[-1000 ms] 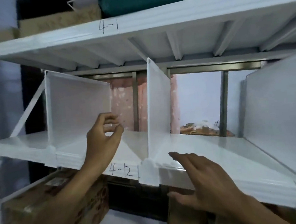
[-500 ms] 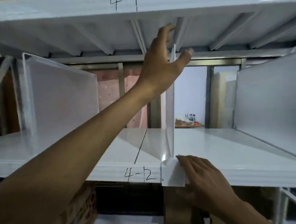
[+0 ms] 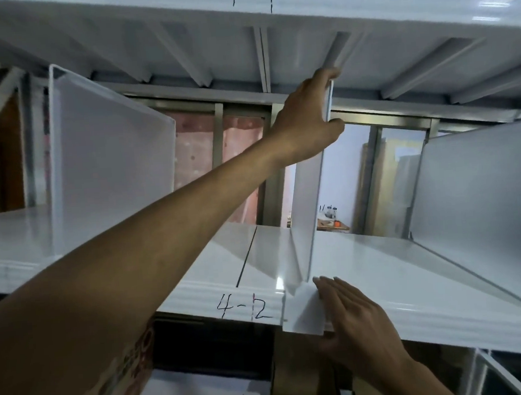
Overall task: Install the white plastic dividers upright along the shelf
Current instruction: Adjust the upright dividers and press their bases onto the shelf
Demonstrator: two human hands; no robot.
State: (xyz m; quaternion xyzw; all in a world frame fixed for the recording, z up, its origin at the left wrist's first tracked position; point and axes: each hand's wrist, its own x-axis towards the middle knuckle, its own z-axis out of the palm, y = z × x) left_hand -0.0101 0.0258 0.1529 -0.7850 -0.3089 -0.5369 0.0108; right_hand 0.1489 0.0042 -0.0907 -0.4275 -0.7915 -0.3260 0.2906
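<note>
A white plastic divider (image 3: 310, 200) stands upright in the middle of the white shelf (image 3: 413, 282) marked "4-2". My left hand (image 3: 308, 123) grips its top front edge just under the upper shelf (image 3: 363, 8). My right hand (image 3: 354, 320) holds the divider's front tab, which hangs over the shelf's front lip, fingers on top and thumb below. Another divider (image 3: 112, 170) stands upright at the left, and a third divider (image 3: 480, 191) stands at the right.
The upper shelf, marked "4-1", has ribs on its underside. Behind the rack are metal uprights (image 3: 375, 183), a pinkish wall and a distant table with small items (image 3: 331, 220). Cardboard boxes (image 3: 299, 379) sit below the shelf.
My left hand rose from the shelf's front to the divider's top edge and closed on it. My right hand moved onto the divider's front tab. The view tilted up and closer.
</note>
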